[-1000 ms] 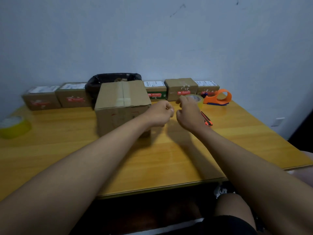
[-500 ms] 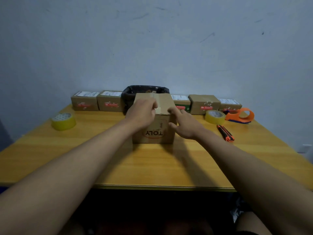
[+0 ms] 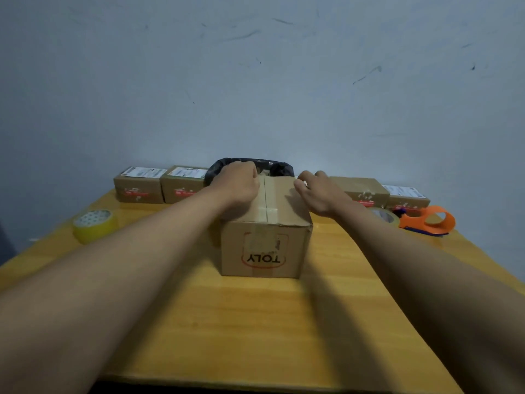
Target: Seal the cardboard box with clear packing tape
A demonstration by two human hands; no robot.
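The cardboard box [image 3: 264, 251] stands in the middle of the wooden table [image 3: 255, 322], its "TOLY" print upside down on the near face. A strip of clear tape [image 3: 266, 207] runs along the top seam and folds a little over the near edge. My left hand [image 3: 237, 184] rests on the left top flap with its fingers curled at the far edge; I see nothing in it. My right hand [image 3: 318, 194] lies on the right top flap, fingers apart, reaching the far right corner.
A yellowish tape roll [image 3: 95, 226] lies at the left. Another tape roll [image 3: 385, 216] and an orange tape dispenser [image 3: 429, 221] lie at the right. Small labelled boxes [image 3: 139, 184] line the wall, with a black-lined bin [image 3: 279, 167] behind the box.
Both hands went from near the right tape roll to the box. My right hand rose from the box's side onto its top; my left hand slid toward the far edge.
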